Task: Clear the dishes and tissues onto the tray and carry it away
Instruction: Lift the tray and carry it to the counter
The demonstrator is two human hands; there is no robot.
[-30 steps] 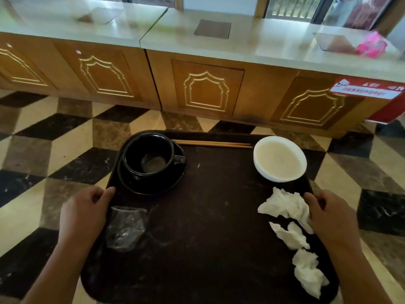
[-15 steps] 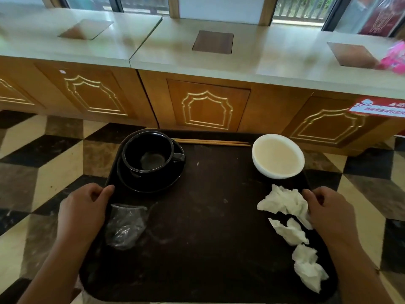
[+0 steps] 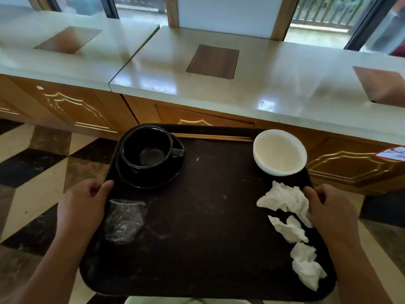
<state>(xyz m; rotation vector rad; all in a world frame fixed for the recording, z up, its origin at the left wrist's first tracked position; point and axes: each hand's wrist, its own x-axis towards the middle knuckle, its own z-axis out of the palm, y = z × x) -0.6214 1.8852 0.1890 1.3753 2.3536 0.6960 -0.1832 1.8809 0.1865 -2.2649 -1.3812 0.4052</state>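
I hold a dark brown tray (image 3: 203, 233) in the air in front of me. My left hand (image 3: 84, 207) grips its left rim and my right hand (image 3: 333, 211) grips its right rim. On the tray stand a black cup (image 3: 145, 148) on a black saucer (image 3: 153, 178) at the far left and a white bowl (image 3: 279, 152) at the far right. Wooden chopsticks (image 3: 210, 137) lie along the far edge. Several crumpled white tissues (image 3: 291, 218) lie along the right side. A clear crumpled plastic wrapper (image 3: 123, 220) lies by my left thumb.
A long counter (image 3: 274, 91) with wooden cabinet doors stands just beyond the tray, its pale top holding square brown hatches (image 3: 213, 61). Windows run behind it. The floor (image 3: 37, 163) has a black, brown and cream cube pattern. A red and white sticker (image 3: 392, 153) is at right.
The counter has come closer and now fills the upper view; its top is seen from above. Both hands keep the same grip on the tray, and the items on it have not shifted.
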